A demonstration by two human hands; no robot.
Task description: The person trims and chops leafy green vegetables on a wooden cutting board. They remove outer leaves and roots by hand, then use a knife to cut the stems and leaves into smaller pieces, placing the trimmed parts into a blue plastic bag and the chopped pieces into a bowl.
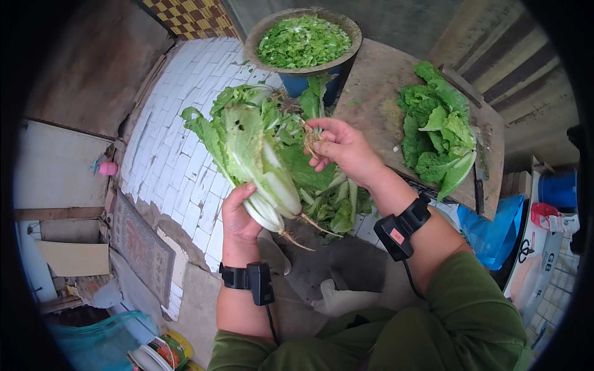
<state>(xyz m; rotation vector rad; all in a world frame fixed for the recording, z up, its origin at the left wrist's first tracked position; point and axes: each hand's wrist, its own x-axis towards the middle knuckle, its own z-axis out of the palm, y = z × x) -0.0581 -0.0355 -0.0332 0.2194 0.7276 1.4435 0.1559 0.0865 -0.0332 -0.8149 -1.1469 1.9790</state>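
Note:
My left hand (240,214) grips leafy cabbages (260,171) with pale stalks, their thin roots hanging towards me and leaves pointing away. Pinched in my right hand (341,147) is a tangle of brown root (313,138), with a leafy stalk seeming to rise behind it. Beneath and beyond both hands lies a heap of loose leaves and stalks (341,206) on the floor. Part of that heap is hidden by the cabbages and my right hand.
A tub (253,46) of chopped greens stands beyond my hands. To the right, a wooden board (371,99) bears green leaves (434,134) and a knife with a dark handle (479,195). A blue bag (494,232) is beside it. White tiles (171,139) cover the left floor.

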